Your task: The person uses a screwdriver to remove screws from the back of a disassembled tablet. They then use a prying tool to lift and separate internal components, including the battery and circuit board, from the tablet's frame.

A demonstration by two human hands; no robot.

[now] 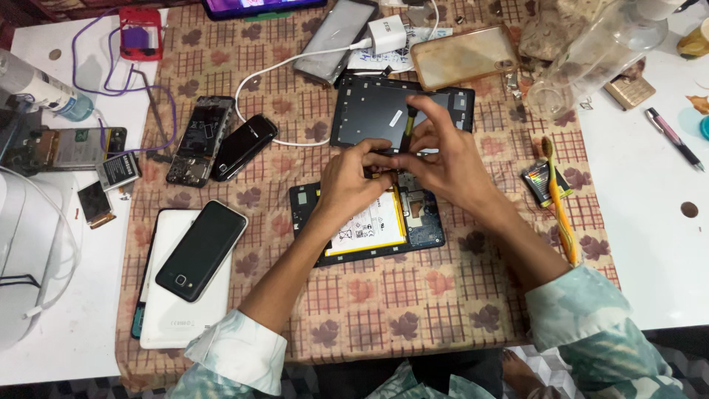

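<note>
Just under the fingers (384, 159), a white rectangular label (371, 222) with a yellow edge covers the opened tablet's battery. Beyond the fingertips lies a dark tablet screen panel (369, 114). Well left of them, a black phone screen (201, 250) rests on a white tablet (185, 318).

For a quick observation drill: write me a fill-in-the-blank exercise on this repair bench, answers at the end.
1. Both hands, left hand and right hand, meet over an opened ____ with its white battery exposed.
2. The black phone at the left lies on top of a ____ tablet.
3. The toothbrush right of the hands has a ____ handle.
4. The charger plug at the top trails a ____ cable.

Missing words: tablet; white; yellow; white
</note>
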